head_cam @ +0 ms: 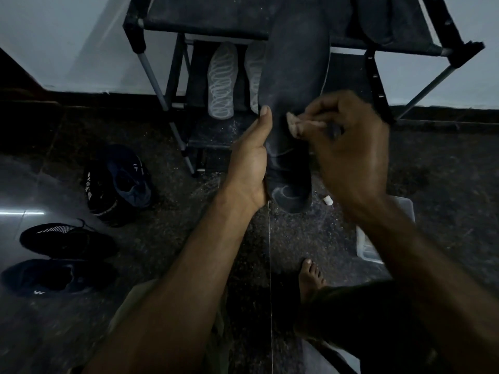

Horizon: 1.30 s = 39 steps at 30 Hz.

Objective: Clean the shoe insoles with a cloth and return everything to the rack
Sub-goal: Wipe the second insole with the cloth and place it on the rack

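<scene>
Left hand [252, 163] grips dark insole [295, 85]; no legible writing.

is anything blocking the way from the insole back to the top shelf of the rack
Nothing visible does. The insole, gripped by the left hand, already reaches over the rack's top shelf, with bare fabric beside it.

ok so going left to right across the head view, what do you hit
black shoes on the floor → left hand → dark insole → cloth → right hand → clear tub
</scene>
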{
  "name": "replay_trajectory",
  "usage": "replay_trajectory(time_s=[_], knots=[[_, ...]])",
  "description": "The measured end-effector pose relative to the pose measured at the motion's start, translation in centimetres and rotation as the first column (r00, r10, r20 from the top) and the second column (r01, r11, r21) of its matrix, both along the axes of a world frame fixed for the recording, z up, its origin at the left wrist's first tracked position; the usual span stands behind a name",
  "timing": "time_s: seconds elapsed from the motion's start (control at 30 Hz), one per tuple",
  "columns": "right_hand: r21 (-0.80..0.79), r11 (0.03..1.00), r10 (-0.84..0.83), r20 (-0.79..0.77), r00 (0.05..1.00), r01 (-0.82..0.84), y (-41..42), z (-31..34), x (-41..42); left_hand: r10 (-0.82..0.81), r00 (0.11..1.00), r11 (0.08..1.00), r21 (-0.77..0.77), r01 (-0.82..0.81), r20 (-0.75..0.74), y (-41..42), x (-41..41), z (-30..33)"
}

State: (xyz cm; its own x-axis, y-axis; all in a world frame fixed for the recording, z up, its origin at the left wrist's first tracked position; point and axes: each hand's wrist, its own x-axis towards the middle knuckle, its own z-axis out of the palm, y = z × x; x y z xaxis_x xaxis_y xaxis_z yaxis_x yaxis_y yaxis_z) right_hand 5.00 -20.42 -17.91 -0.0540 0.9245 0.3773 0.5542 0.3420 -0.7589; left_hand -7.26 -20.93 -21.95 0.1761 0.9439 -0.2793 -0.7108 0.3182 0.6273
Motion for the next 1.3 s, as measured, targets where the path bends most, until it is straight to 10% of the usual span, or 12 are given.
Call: replay_trajectory(time_s=[1.3], knots=[[0.133, 0.981, 0.096, 0.296, 0.951, -0.14, -3.1, -1.4, -0.6, 0.04, 0.994, 0.997, -0.071, -0.033, 0.099, -0.3, -0.8, 0.4]])
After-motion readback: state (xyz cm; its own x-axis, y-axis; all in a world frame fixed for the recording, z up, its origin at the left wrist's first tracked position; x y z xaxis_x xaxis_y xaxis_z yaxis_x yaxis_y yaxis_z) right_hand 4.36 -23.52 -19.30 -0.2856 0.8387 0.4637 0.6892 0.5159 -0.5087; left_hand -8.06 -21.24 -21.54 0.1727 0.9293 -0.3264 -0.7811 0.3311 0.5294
